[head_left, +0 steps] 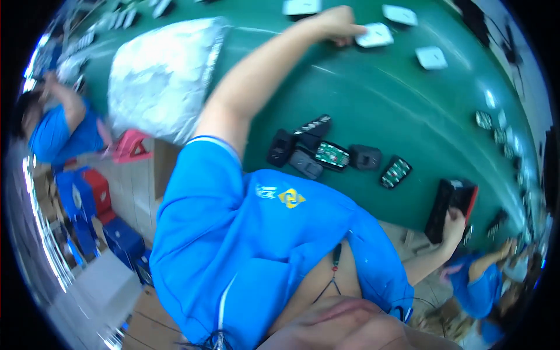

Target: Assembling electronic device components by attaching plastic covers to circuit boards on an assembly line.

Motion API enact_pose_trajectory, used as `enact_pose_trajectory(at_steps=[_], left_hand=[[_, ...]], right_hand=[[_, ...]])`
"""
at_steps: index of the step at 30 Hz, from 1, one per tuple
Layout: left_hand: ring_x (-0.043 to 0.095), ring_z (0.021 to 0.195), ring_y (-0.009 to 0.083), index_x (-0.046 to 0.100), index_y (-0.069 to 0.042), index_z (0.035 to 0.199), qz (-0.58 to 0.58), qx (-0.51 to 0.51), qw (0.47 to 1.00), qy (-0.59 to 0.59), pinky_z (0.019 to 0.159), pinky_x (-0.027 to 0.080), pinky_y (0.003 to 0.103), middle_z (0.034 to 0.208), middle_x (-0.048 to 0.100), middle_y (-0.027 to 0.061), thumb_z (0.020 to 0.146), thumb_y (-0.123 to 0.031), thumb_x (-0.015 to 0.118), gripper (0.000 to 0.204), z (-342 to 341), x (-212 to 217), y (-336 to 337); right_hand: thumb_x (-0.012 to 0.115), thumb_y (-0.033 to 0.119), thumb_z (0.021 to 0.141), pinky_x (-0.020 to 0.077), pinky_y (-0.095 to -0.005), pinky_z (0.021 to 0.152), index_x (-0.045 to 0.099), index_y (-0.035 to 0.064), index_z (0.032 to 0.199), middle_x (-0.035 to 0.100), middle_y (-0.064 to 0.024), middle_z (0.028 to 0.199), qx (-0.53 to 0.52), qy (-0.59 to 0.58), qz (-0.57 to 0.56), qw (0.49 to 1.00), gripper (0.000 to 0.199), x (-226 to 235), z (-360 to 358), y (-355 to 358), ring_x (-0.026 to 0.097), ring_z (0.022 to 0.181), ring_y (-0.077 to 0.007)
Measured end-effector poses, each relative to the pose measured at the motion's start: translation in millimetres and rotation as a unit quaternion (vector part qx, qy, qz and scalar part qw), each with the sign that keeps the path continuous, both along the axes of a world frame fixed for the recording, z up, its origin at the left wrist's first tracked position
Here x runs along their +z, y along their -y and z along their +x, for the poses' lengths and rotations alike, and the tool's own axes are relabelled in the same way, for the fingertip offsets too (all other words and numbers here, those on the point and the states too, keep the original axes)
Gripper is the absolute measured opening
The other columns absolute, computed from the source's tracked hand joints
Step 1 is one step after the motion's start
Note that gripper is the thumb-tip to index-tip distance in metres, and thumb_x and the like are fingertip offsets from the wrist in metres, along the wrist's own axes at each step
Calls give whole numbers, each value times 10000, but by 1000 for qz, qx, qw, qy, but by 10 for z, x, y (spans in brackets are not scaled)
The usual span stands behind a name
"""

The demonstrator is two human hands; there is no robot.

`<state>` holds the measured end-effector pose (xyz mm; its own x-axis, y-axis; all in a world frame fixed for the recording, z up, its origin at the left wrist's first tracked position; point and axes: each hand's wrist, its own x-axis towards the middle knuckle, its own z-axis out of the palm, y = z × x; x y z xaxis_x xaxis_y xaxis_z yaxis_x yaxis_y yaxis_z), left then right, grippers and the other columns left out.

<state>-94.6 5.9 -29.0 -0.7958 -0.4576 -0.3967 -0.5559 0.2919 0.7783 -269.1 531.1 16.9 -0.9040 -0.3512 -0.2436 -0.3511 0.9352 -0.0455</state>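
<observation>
My left arm stretches far across the green table [373, 99]. My left hand [337, 24] is curled, its fingertips on the left edge of a flat white square piece [376, 35]. At the table's near right edge, my right hand [454, 226] grips the lower end of a long black tray with a red side [448, 204]. In front of my chest lies a cluster of black housings [300, 149] and green circuit boards [332, 154]. Another board in a black frame [395, 172] lies beside them. My blue shirt fills the lower middle of the view.
More white square pieces [431, 57] lie on the far side of the table. A large crumpled clear plastic bag [163, 76] lies at the left end. Blue and red crates [87, 198] and a pink stool [131, 146] stand on the floor. People in blue shirts sit at left [58, 131] and lower right [481, 286].
</observation>
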Motion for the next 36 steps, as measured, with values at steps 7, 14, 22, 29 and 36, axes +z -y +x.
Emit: enact_pose_trajectory(at_steps=[7, 14, 22, 29, 36], left_hand=[[606, 663, 225, 605, -80, 949, -368, 142, 907, -150, 623, 473, 323, 777, 638, 47, 877, -336, 601, 266, 1047, 623, -793], [585, 646, 205, 658, -91, 885, -507, 310, 804, -3, 615, 462, 301, 822, 645, 42, 849, -249, 633, 164, 2540, 830, -928], [588, 836, 303, 645, -38, 922, -603, 361, 658, 270, 748, 473, 371, 914, 651, 123, 803, -198, 648, 199, 3597, 380, -493], [579, 816, 326, 658, -48, 926, -606, 342, 699, 163, 793, 449, 395, 889, 636, 140, 743, -121, 663, 197, 3859, 204, -393], [557, 597, 149, 630, -68, 1099, -555, 414, 719, -57, 522, 440, 236, 859, 662, 69, 851, -57, 615, 248, 3124, 829, -820]], right_hand=[[616, 129, 843, 480, -325, 717, 614, -19, 935, 655, -100, 812, 43, -25, -119, 992, 174, -203, -73, -328, 617, 744, -234], [593, 230, 894, 433, -254, 556, 598, 16, 839, 596, -57, 662, -82, -15, -124, 989, 221, -91, -23, -248, 530, 558, -153], [639, 276, 869, 416, -241, 512, 590, 42, 846, 559, -39, 641, -133, -111, -240, 955, 240, 55, -13, -213, 493, 530, -118], [635, 220, 884, 465, -204, 561, 641, 47, 947, 636, -55, 773, -121, -109, -414, 896, 184, 169, 63, -47, 579, 649, -107], [504, 32, 929, 493, -223, 663, 550, -43, 1144, 644, -134, 857, 26, 67, -550, 832, 233, 453, 665, 1160, 592, 696, -138]])
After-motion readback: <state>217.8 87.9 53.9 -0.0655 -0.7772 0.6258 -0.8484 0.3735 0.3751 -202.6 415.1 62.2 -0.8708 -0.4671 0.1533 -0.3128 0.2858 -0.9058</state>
